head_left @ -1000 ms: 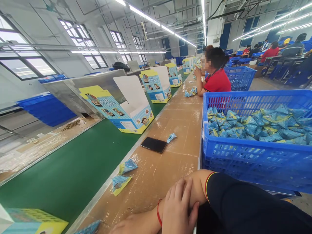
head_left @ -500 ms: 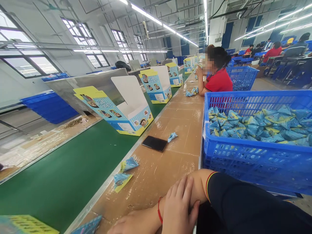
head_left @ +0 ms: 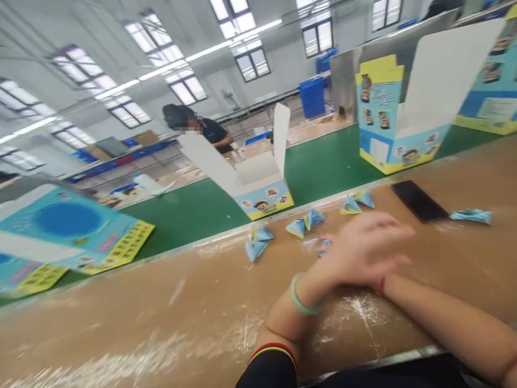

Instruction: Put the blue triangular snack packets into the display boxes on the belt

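Observation:
My left hand (head_left: 365, 248), with a pale green bangle at its wrist, is blurred and hovers over my right wrist. Its fingers stretch out to the right and appear to hold nothing. My right hand (head_left: 328, 237), on the arm with the red string bracelet, is mostly hidden behind the left. Only fingertips show, beside a small blue packet (head_left: 325, 248); whether they grip it is unclear. Blue and yellow pyramid-shaped packets lie in pairs along the table edge: a left pair (head_left: 256, 249), a middle pair (head_left: 305, 222) and a right pair (head_left: 357, 203).
Printed cardboard boxes stand with raised flaps along the green conveyor belt (head_left: 323, 161), including a middle box (head_left: 266, 202) and a right box (head_left: 382, 124). A black phone (head_left: 420, 200) and a crumpled blue packet (head_left: 470, 215) lie at right. Across the belt is a person in dark clothing (head_left: 214, 134).
The view has swung left, away from the blue crate of packets and the co-worker in red. My left hand has lifted from my right forearm and extended its fingers.

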Motion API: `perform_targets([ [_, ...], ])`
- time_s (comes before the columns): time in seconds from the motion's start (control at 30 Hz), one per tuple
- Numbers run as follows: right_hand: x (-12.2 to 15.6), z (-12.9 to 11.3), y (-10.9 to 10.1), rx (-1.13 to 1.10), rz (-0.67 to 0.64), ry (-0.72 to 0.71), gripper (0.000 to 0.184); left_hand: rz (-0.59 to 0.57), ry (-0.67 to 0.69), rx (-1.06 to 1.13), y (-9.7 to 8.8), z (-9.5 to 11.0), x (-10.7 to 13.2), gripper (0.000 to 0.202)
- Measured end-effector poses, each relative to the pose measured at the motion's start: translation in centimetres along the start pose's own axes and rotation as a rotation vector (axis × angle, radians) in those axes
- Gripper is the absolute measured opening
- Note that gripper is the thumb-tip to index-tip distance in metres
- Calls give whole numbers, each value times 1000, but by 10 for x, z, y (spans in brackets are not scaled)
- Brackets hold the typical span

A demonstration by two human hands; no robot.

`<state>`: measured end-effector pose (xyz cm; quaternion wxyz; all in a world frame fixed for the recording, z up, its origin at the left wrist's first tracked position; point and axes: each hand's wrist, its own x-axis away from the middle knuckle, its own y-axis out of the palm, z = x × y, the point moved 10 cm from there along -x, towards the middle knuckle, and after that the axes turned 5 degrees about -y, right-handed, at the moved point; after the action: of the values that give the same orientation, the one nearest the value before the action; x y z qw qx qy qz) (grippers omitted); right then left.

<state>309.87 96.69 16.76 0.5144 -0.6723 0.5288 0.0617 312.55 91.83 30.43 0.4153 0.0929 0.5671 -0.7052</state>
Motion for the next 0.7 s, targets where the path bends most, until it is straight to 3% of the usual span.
perform_targets([
  [0.03, 1, -3, 3, -22, -41, -11, 37, 133, -143, -98, -40, -30, -2, 40],
  [0.13, 6, -8, 18, -89, -256, -46, 60, 413, -637, -422, -156, -126, 20, 41],
  [0.2, 8, -4, 23, -111, -331, -8, 62, 420, -940, -622, -210, -181, 46, 51],
  [0.23, 8, -1, 24, -124, -345, 8, 61, 339, -1072, -695, -224, -204, 61, 52],
  [0.3, 9, 2, 26, -147, -356, 20, 60, 178, -1221, -760, -235, -231, 88, 43],
  [0.37, 10, 3, 29, -161, -352, 15, 61, 102, -1245, -775, -232, -233, 112, 29],
  [0.53, 12, 5, 29, -145, -312, -7, 58, 119, -1107, -771, -204, -199, 161, 17],
  [0.7, 12, 4, 25, -109, -303, -38, 57, 178, -996, -683, -182, -180, 195, 25],
])
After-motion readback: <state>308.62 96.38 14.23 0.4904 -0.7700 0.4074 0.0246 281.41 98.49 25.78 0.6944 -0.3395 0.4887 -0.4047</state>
